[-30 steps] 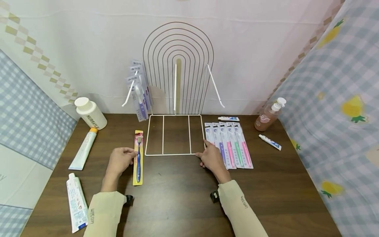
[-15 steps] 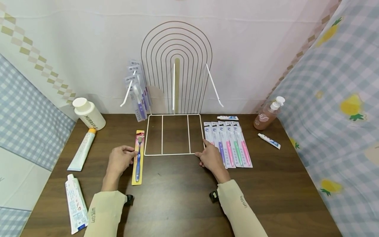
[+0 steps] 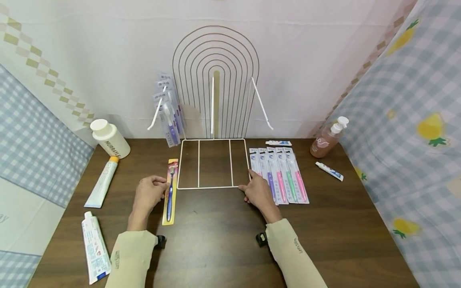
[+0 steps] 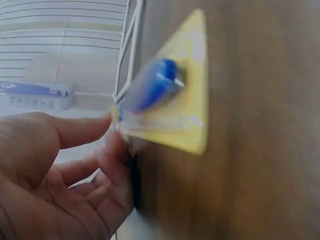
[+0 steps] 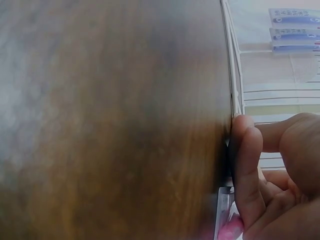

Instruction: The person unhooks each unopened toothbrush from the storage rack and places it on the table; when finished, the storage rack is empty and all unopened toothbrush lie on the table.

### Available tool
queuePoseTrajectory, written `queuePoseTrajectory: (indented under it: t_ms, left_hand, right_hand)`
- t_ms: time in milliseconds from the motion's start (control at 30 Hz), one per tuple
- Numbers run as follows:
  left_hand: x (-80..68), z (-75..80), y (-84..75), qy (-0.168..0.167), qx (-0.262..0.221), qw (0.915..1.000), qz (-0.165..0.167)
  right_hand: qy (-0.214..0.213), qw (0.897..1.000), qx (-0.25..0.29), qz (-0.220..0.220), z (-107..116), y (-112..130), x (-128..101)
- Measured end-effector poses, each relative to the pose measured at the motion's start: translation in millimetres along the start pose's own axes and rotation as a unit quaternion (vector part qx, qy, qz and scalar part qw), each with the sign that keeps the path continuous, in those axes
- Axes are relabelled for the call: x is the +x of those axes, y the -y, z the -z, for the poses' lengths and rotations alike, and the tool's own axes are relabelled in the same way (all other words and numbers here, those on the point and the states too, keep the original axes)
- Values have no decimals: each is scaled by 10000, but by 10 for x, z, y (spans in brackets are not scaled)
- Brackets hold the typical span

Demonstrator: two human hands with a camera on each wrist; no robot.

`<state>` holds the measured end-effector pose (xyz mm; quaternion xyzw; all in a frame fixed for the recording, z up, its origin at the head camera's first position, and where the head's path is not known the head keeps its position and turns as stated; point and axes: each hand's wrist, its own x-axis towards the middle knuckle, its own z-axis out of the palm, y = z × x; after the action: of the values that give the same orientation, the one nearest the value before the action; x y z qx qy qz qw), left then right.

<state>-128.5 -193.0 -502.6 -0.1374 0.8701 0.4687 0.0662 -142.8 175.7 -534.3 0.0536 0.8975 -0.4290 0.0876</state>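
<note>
I have the left-hand grip (image 3: 149, 194) pinching the blister-packed blue toothbrush (image 3: 170, 200) at its left edge – the pack is at the desk (image 3: 216, 240), just left of the white wire display rack (image 3: 212, 187). The right-hand grip (image 3: 259, 194) contacts the rack's front right corner – clamped or merely pressing, I cannot tell. Packaged toothbrushes (image 3: 280, 180) lie in a row beside it; hanging packs (image 3: 172, 124) occupy the rack's left hook.

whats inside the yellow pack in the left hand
Inside the yellow pack is a blue toothbrush, its head toward the pack's red end. The fingertips of the left hand cover a bit of one edge, and the pack's back cannot be seen.
</note>
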Motion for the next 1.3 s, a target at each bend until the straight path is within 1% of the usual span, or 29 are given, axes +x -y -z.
queuePoseTrajectory:
  t_ms: [67, 167, 200, 300, 400, 433, 533, 600, 667, 800, 933, 1133, 1300]
  left_hand:
    - [51, -8, -68, -222, -19, 9996, -197]
    - [147, -6, -203, -710, -135, 9959, -546]
    - [181, 3, -262, -885, -202, 9938, -644]
    - [290, 42, -450, -1304, -444, 9863, -909]
    - [394, 93, -647, -1535, -722, 9786, -1162]
    - [427, 109, -705, -1573, -800, 9762, -1261]
    - [501, 159, -858, -1656, -969, 9699, -1498]
    - [524, 189, -935, -1726, -1000, 9671, -1581]
    - [525, 209, -993, -1777, -983, 9662, -1589]
    - [504, 207, -1053, -1843, -1009, 9647, -1587]
    - [471, 154, -1087, -1885, -1154, 9597, -1736]
    - [395, 43, -1147, -1752, -1293, 9552, -2004]
    - [342, 1, -1219, -1846, -1157, 9483, -2306]
  right_hand:
    - [-57, 10000, 38, 33, 33, 66, -53]
    - [-89, 9999, 118, -53, 73, 157, -118]
    - [-123, 9999, 103, 48, 57, 107, -93]
    - [-112, 9999, 101, 55, 49, 100, -81]
    - [-121, 9998, 41, 170, -8, -5, 1]
    - [-95, 9999, 46, 88, 2, 41, -15]
    - [-82, 9999, 73, 103, -22, 15, 29]
    - [-33, 9999, 103, 70, -14, 59, 22]
    - [14, 10000, 84, 10, -26, 62, 38]
    - [63, 9999, -17, -110, -69, 11, 96]
    - [83, 9998, -1, -179, -58, 18, 98]
    - [-25, 9999, 139, -65, 27, 152, -57]
    - [-97, 9998, -62, -159, 37, 185, -127]
